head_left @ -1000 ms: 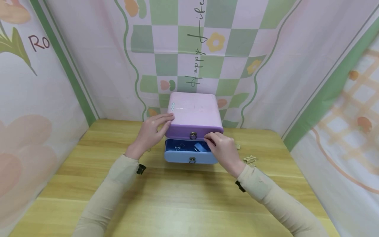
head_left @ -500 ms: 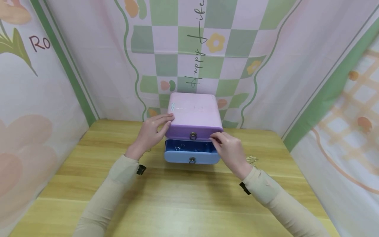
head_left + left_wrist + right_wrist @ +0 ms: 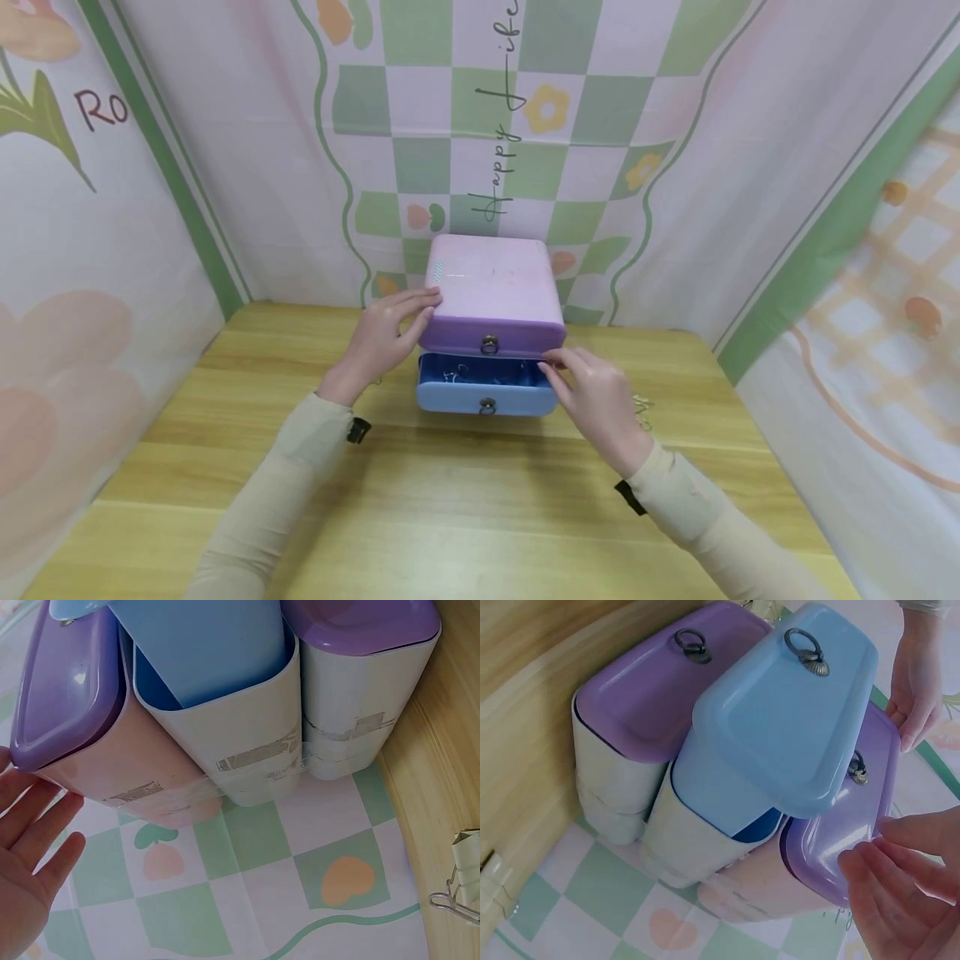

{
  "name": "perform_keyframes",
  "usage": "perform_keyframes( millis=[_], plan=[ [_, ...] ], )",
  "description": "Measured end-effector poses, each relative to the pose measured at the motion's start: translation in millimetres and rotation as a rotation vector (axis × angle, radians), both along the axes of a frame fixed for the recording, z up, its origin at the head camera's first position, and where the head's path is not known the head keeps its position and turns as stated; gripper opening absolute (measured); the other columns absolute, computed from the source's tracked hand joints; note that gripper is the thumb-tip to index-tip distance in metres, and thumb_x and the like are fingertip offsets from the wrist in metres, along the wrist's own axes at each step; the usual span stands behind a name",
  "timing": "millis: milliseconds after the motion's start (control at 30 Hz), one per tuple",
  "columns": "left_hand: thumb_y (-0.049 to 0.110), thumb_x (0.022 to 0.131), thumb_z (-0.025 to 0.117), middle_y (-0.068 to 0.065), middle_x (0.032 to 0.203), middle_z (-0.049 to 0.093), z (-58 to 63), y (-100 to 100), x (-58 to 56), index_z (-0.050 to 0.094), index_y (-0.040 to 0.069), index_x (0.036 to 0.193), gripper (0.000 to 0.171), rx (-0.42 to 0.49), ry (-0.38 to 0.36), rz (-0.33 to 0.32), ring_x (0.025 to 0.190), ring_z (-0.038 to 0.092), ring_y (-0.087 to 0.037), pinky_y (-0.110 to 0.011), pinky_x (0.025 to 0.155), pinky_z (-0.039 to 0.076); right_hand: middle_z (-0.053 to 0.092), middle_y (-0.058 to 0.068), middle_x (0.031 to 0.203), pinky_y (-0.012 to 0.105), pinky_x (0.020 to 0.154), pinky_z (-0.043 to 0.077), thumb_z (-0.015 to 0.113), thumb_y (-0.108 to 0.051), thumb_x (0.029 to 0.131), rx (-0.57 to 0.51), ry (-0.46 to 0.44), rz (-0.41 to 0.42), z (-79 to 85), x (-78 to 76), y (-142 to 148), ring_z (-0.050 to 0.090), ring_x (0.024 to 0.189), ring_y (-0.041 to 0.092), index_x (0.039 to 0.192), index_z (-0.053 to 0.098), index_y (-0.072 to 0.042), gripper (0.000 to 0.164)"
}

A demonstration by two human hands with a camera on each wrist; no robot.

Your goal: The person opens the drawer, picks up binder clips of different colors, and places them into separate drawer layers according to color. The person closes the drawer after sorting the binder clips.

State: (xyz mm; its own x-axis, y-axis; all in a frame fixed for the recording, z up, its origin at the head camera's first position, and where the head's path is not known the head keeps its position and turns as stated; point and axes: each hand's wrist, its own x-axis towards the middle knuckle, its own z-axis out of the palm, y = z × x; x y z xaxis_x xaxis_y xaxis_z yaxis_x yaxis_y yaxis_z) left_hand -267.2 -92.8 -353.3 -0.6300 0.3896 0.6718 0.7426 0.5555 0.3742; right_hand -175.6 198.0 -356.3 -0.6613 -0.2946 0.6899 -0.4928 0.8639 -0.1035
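Note:
A small stacked cabinet with a pink top point(image 3: 495, 275) stands at the back of the table. Its upper purple drawer point(image 3: 450, 336) is closed, while the light blue drawer point(image 3: 450, 399) below is pulled out. Small clips with wire handles point(image 3: 451, 376) appear to lie inside it, too small to tell clearly. My left hand point(image 3: 381, 337) rests its fingertips on the cabinet's upper left edge. By the right ends of both drawers, my right hand point(image 3: 600, 400) holds nothing visible, its fingers loosely bent. The right wrist view shows that hand point(image 3: 919, 889) beside the purple drawer's corner.
Several binder clips point(image 3: 642, 407) lie on the wooden table point(image 3: 465, 517) right of the cabinet, partly hidden by my right hand. Another clip point(image 3: 377, 380) shows at its left. A lower purple drawer point(image 3: 660, 690) is closed. Printed cloth point(image 3: 487, 108) hangs behind.
My right hand has drawn back to the right and slightly down from the drawer fronts. A light blue piece seen in the open drawer a second ago no longer shows. My left hand stays put.

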Motion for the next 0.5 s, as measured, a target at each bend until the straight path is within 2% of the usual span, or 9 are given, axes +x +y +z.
perform_keyframes(
  millis=[267,500],
  plan=[
    [0.021,0.096,0.055,-0.005,0.127,0.063,-0.5,1,-0.1,0.067,0.011,0.118,0.027,0.007,0.005,-0.002,0.117,0.060,-0.022,-0.038,0.101,0.048,0.072,0.005,0.083,0.028,0.055,0.056,0.074,-0.016,0.082,-0.018,-0.001,0.018,-12.3,12.8,-3,0.069,0.069,0.015,0.095,0.070,-0.006,0.017],
    [0.021,0.096,0.055,-0.005,0.126,0.063,-0.7,0,-0.3,0.067,0.010,0.117,0.027,0.016,0.009,-0.010,0.117,0.060,-0.023,-0.038,0.101,0.048,0.071,0.002,0.081,0.023,0.054,0.055,0.074,-0.015,0.082,-0.044,-0.041,0.079,-25.1,18.3,-13,0.067,0.067,0.009,0.092,0.069,-0.008,0.013]
  ],
)
